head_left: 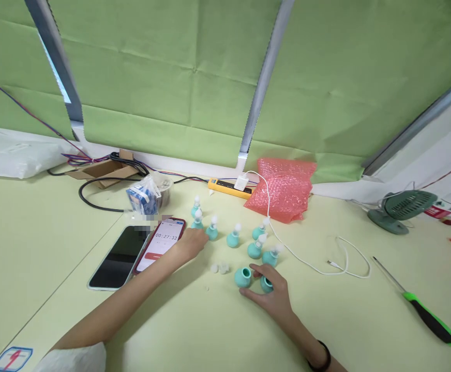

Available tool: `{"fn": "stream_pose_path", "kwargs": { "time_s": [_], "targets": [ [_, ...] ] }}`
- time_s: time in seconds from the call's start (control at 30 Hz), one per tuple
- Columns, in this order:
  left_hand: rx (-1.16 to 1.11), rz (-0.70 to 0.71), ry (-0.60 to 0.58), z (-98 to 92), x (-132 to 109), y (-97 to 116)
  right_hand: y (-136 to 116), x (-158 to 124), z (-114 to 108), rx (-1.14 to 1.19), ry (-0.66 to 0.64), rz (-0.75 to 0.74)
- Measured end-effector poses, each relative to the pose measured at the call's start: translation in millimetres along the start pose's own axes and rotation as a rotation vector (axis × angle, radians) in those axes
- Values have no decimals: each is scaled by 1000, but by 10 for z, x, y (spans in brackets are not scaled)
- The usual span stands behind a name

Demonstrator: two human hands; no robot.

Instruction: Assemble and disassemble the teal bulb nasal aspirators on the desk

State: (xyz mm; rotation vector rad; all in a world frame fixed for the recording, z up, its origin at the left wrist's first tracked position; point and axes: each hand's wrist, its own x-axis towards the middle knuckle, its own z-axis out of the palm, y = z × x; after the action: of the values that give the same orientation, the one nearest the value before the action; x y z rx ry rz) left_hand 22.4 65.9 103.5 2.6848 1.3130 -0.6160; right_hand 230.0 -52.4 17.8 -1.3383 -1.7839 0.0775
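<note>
My left hand (192,244) is beside a small teal squeeze bulb (212,232) with a clear white tip. Another tipped bulb (196,222) stands just behind this hand. The left fingertips are mostly hidden, so whether they grip a bulb does not show. Thumb and index finger are apart on my right hand (274,292), which is open. They frame a teal bulb with a bare open neck (243,277). A second open-necked bulb (265,283) is partly covered by the right hand. Small whitish translucent caps (222,268) lie between the hands.
Several more tipped bulbs (233,237) stand behind. Two phones are at left, one with a running timer (162,237). A white cable (306,267), screwdriver (423,312) and small fan (402,209) lie right. Pink bubble wrap (282,188) and a power strip (229,189) sit behind.
</note>
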Motion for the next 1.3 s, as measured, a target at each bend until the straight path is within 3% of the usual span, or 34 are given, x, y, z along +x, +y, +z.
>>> {"fn": "stream_pose_path", "kwargs": {
  "time_s": [0.17,0.5,0.6,0.73,0.87,1.3],
  "targets": [
    [-31,126,-39,-30,-81,-7,-51,11,84,-41,36,16],
    [-94,212,94,-161,-358,-166,-17,48,28,-16,54,134],
    [-79,281,56,-134,-408,-50,-11,60,27,14,40,122],
    [-47,400,-42,30,-301,248,-23,75,15,50,23,118],
    [-20,403,-21,135,-204,347,-28,83,-3,78,-3,104],
    [-114,249,146,17,-94,-125,-25,98,1,65,9,77]
  ]
}}
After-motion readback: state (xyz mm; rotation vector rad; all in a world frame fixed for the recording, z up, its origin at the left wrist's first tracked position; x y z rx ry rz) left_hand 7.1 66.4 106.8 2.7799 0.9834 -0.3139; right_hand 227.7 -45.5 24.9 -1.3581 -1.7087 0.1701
